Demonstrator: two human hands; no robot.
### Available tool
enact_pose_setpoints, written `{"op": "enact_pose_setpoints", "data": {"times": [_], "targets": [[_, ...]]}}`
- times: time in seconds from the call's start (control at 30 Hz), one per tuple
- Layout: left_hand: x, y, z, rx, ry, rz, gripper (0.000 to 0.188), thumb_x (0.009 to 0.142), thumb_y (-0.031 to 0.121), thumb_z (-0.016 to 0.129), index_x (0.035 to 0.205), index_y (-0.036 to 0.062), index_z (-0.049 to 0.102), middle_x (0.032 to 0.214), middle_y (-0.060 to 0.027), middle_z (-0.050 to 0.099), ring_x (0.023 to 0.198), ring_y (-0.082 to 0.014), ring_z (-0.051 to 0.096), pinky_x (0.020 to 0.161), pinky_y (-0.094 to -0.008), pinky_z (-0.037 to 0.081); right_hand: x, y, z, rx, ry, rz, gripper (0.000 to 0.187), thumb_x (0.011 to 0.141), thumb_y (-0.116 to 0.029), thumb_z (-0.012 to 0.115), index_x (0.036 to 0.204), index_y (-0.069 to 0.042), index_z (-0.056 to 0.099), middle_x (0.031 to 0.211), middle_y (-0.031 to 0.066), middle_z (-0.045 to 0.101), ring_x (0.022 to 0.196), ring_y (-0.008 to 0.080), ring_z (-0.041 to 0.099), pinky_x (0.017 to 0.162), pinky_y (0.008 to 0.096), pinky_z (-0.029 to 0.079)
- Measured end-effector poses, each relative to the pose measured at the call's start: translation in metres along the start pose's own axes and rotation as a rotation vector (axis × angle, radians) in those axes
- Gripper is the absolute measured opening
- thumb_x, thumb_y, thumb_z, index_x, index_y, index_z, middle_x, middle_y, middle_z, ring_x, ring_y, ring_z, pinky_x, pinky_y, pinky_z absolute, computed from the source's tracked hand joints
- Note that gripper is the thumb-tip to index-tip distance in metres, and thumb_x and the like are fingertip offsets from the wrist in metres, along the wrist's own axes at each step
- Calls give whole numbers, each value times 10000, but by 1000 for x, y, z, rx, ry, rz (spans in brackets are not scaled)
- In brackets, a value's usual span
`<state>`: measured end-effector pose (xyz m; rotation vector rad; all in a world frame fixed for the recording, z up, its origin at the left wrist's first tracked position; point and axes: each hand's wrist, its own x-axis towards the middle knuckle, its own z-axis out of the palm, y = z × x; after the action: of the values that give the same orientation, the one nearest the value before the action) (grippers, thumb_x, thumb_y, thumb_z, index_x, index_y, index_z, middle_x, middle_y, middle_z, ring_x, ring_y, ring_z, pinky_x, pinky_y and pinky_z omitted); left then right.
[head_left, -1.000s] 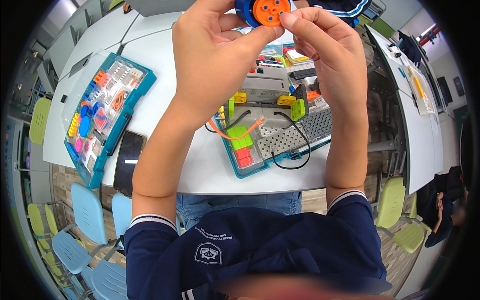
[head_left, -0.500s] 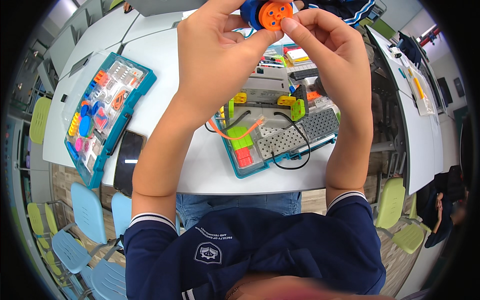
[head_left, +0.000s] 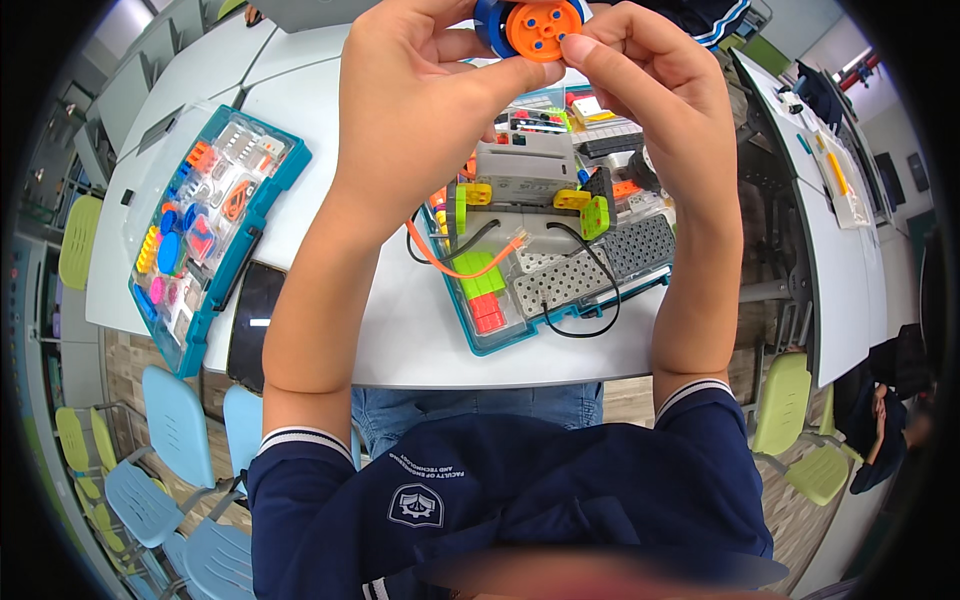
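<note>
Wheel (head_left: 545,30) is held aloft at the top edge of the view, above the table (head_left: 400,345); its orange disc faces the camera, the blue part sits to the left. It is gripped narrowly by the left hand (head_left: 420,100), thumb at the disc's lower edge; the fingers behind are partly hidden. The disc's right edge is pinched by thumb of the right hand (head_left: 660,95), its fingers curled close; full contact there cannot be told. Compared with half a second ago, the wheel and left hand are shifted slightly left, and more of the grey hub (head_left: 525,170) beneath is uncovered. Both hands are kept on the wheel. No change is noted in the near kit (head_left: 484,349), where green blocks (head_left: 482,275) and red blocks (head_left: 488,312) are seen beside the orange cable (head_left: 497,262). The far-left kit (head_left: 205,325) and phone (head_left: 252,310) are likewise unmoved, the phone partly covered by the left forearm.
</note>
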<state>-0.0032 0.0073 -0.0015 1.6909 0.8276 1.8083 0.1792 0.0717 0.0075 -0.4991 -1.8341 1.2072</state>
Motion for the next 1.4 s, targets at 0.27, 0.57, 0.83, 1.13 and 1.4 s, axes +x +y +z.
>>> {"op": "enact_pose_setpoints", "data": {"times": [0.27, 0.57, 0.83, 1.13, 1.4], "targets": [[-4, 10, 4, -40, 31, -73, 394, 830, -140, 740, 1202, -77, 626, 1129, -159, 685, 1020, -183, 713, 897, -261, 602, 2, 8, 5, 48, 69, -53, 134, 969, -69, 685, 854, -41, 621, 681, -68, 536, 589, -2, 419, 534, 189, 300], [-6, 19, 7, -9, 32, -92, 393, 841, -134, 737, 1212, -77, 623, 1131, -163, 684, 1017, -185, 716, 887, -257, 606, 2, 15, 9, 107, 101, -80, 156, 971, -68, 666, 833, -58, 592, 660, -78, 510, 575, -8, 383, 529, 196, 275], [-1, 11, 4, -108, -10, -50, 419, 833, -152, 724, 1227, -67, 611, 1138, -162, 679, 1020, -180, 712, 889, -255, 601, 0, 12, 7, 127, 71, -99, 155, 967, -49, 650, 831, -62, 576, 669, -70, 517, 577, 0, 394, 532, 196, 280], [-3, 14, 2, -80, -22, -62, 436, 819, -148, 735, 1226, -60, 607, 1155, -157, 672, 1032, -181, 704, 900, -266, 599, 0, 4, 2, 143, 4, -37, 143, 956, -58, 653, 837, -55, 575, 687, -54, 520, 585, 11, 411, 532, 196, 293], [-2, 17, 2, -4, -50, -220, 471, 812, -126, 750, 1258, -51, 620, 1154, -149, 695, 992, -165, 708, 811, -253, 615, -2, -11, -1, -585, -17, -306, 378, 925, -354, 770, 913, -26, 582, 698, 32, 553, 590, 97, 518, 538, 249, 372]]}}
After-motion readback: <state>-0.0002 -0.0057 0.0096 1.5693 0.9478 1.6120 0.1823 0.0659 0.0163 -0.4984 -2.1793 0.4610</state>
